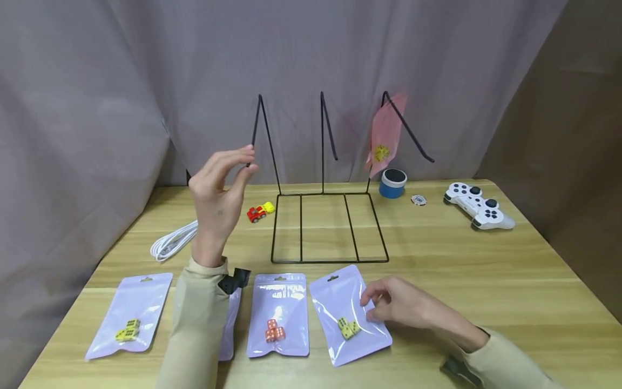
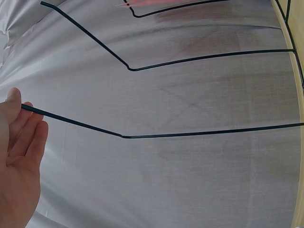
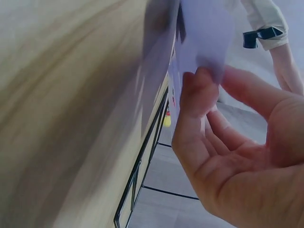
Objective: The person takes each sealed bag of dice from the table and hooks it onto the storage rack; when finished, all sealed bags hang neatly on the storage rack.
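My left hand is raised at the left of a black wire rack. Between thumb and fingertips it pinches the free end of the rack's left hook. Low at the right, my right hand pinches the right edge of a clear zip bag with yellow dice in it. In the right wrist view, thumb and index finger meet at the edge of that bag. A pink bag, also with yellow dice, hangs from the rack's right hook. The middle hook is bare.
Nearby lie a bag with orange dice, a bag with yellow dice and one partly under my left sleeve. Around the rack are a white cable, toy car, blue tub, poker chip and game controller.
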Available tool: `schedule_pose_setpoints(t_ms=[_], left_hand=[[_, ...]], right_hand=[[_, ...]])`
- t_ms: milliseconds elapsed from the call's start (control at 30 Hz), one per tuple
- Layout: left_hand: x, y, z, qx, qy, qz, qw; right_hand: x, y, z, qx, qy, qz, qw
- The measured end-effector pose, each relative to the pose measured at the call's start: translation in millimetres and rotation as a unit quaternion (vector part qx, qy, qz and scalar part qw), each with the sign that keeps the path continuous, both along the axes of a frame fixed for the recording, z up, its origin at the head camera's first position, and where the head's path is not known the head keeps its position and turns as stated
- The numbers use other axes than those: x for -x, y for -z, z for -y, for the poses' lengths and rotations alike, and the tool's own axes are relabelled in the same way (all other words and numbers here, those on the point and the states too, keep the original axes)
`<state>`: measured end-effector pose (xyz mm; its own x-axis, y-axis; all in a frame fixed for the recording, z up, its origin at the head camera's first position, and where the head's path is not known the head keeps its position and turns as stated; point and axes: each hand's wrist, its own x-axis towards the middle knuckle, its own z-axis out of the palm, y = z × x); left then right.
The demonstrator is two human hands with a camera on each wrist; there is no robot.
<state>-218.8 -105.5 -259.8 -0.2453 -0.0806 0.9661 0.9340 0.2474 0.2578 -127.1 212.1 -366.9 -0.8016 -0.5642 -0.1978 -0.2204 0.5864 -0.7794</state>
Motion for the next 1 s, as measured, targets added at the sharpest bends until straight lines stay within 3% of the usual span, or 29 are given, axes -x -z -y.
schedule_pose_setpoints(t_ms=[233,633,1000], left_hand=[[0.2,-3.1,1.7,-0.011,0.017,-0.003,0.9998],[0.1,1.2,2.7,-0.016,0.024,0.009,0.9995],[1.3,-0.6,0.7,-0.009,0.028,-0.004,0.9996]], right_hand=[[0.2,-4.5,4.6,-0.005,0.034,-0.047,0.998],[-3.5,-17.5,1.6,0.046,0.079,-0.014,0.996],[-6.3,-22.8,0.5,0.078,0.104,-0.072,0.989]])
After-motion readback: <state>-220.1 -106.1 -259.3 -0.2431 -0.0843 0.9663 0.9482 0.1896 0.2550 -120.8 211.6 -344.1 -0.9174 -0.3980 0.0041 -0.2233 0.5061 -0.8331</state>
